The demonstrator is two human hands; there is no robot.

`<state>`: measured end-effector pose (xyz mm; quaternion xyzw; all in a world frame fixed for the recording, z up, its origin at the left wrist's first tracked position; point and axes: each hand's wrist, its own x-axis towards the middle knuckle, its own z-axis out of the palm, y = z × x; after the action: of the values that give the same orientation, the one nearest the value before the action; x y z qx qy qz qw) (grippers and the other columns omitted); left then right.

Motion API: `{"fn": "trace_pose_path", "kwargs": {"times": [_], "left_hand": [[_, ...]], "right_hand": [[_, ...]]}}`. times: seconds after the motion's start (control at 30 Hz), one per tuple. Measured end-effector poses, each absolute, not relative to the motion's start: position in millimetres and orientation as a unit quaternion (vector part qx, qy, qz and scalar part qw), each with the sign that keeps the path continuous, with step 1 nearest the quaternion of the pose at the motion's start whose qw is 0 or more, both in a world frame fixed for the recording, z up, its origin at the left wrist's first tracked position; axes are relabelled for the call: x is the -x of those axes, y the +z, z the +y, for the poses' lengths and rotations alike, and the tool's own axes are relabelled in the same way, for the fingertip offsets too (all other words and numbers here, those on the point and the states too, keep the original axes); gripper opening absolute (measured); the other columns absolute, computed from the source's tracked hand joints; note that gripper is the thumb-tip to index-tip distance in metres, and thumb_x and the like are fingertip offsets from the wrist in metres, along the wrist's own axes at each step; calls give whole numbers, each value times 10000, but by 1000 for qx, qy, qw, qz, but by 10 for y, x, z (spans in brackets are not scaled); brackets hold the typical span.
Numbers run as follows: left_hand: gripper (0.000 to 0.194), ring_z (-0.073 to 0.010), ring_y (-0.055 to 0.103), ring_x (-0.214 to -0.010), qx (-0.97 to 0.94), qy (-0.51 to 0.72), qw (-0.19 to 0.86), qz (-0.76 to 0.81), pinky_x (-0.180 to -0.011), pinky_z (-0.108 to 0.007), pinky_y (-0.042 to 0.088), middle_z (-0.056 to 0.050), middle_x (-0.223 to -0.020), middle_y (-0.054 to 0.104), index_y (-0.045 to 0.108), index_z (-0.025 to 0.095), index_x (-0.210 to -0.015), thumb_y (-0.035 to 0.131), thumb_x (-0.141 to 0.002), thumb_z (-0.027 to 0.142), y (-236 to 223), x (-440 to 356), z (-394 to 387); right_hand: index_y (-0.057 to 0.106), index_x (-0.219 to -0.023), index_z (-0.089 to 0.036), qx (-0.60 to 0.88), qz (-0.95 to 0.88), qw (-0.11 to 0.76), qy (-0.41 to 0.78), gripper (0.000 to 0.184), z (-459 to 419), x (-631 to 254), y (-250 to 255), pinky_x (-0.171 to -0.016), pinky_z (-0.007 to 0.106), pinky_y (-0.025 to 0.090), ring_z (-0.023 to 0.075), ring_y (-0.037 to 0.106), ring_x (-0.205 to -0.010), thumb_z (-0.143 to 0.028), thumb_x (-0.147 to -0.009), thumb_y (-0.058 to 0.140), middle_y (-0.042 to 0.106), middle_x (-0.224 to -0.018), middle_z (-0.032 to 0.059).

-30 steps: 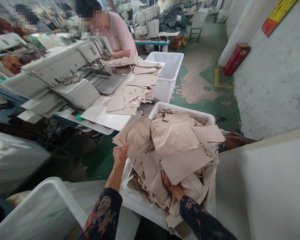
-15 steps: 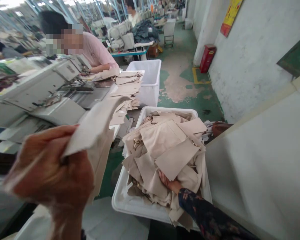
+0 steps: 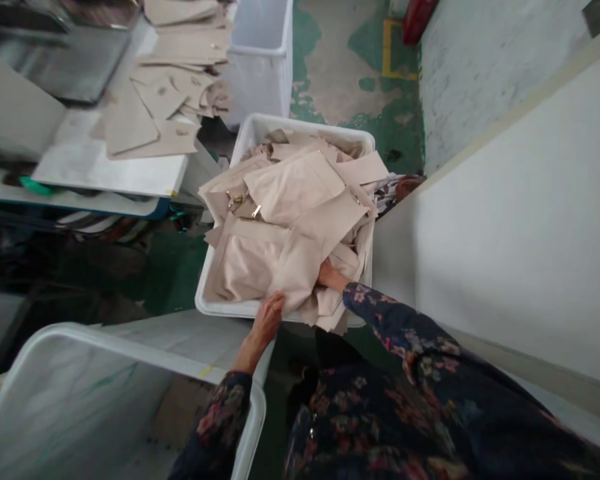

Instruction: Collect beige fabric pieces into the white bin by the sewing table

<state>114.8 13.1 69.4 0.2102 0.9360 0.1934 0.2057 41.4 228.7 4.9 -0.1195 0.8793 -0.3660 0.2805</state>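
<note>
Here, from the head view, both hands are working at the near end of the white bin (image 3: 365,143), where the beige fabric pieces (image 3: 295,193) are lying heaped. The left hand (image 3: 267,319) is curling its fingers over the edge of one piece just at the near rim. The right hand (image 3: 326,275) is pushing under the pile, its fingers hidden, so I cannot tell its hold. The heap is stretching away from both hands, the left being nearer the rim
</note>
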Motion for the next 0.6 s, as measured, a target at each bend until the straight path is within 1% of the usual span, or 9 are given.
{"fn": "trace_pose_path", "kwargs": {"times": [0.1,0.17,0.2,0.27,0.33,0.4,0.47,0.53,0.6], "left_hand": [[316,-189,613,-888,-186,204,205,939,-825,-305,495,-118,-986,636,618,119,-839,346,-752,-15,637,-1268,118],[326,-198,616,-908,-180,210,197,941,-855,-324,491,-123,-986,649,634,116,-849,343,-759,-2,700,-1338,102],[347,-206,605,-963,-178,213,187,942,-897,-338,477,-128,-1015,648,639,112,-896,337,-767,2,748,-1398,81],[404,-220,544,-1112,-167,217,157,949,-997,-373,419,-148,-1126,619,615,99,-1052,317,-791,15,856,-1614,-3],[434,-223,494,-1189,-133,241,118,954,-1042,-391,383,-170,-1213,576,552,81,-1178,293,-831,56,954,-2010,-161],[452,-218,495,-1195,-70,292,93,949,-1027,-379,404,-174,-1259,548,502,82,-1243,262,-860,108,1014,-2627,-395],[477,-231,528,-1164,15,335,102,937,-976,-379,447,-150,-1280,540,492,128,-1264,253,-852,137,1020,-3446,-680],[424,-267,624,-1000,87,350,115,926,-879,-398,504,-121,-1091,649,591,181,-1141,298,-836,214,981,-4365,-967],[325,-286,652,-914,196,387,155,888,-826,-415,528,-82,-960,682,643,246,-996,380,-829,340,933,-5209,-1208]], "right_hand": [[623,-928,-10,169,911,237,-291,243,2414,-444,118,-1114,369,207,180,443,-1165,-114,-859,415,621,-1079,119],[622,-1003,-17,183,931,198,-244,273,2517,-551,217,-1138,392,144,213,377,-1246,-98,-834,423,586,-1177,161],[602,-1077,-31,182,941,177,-223,315,2573,-638,273,-1141,412,134,226,333,-1288,-100,-836,412,540,-1255,171],[524,-1220,-55,160,960,134,-187,401,2688,-878,379,-1133,430,163,237,281,-1330,-115,-860,358,442,-1369,172],[462,-1282,-39,122,975,98,-158,440,2786,-1190,465,-1115,417,218,240,310,-1317,-134,-879,311,416,-1386,188],[448,-1284,-17,89,984,66,-137,449,2840,-1550,534,-1098,386,262,232,356,-1287,-156,-893,280,452,-1347,202],[434,-1294,-23,69,990,36,-121,457,2823,-1927,598,-1081,374,294,220,375,-1275,-171,-900,255,472,-1328,197],[402,-1320,-36,60,992,5,-110,469,2725,-2272,661,-1066,381,316,220,378,-1275,-182,-899,258,465,-1338,189],[365,-1350,-43,58,993,-25,-99,486,2556,-2525,722,-1058,390,321,231,368,-1284,-214,-903,284,441,-1359,190]]}}
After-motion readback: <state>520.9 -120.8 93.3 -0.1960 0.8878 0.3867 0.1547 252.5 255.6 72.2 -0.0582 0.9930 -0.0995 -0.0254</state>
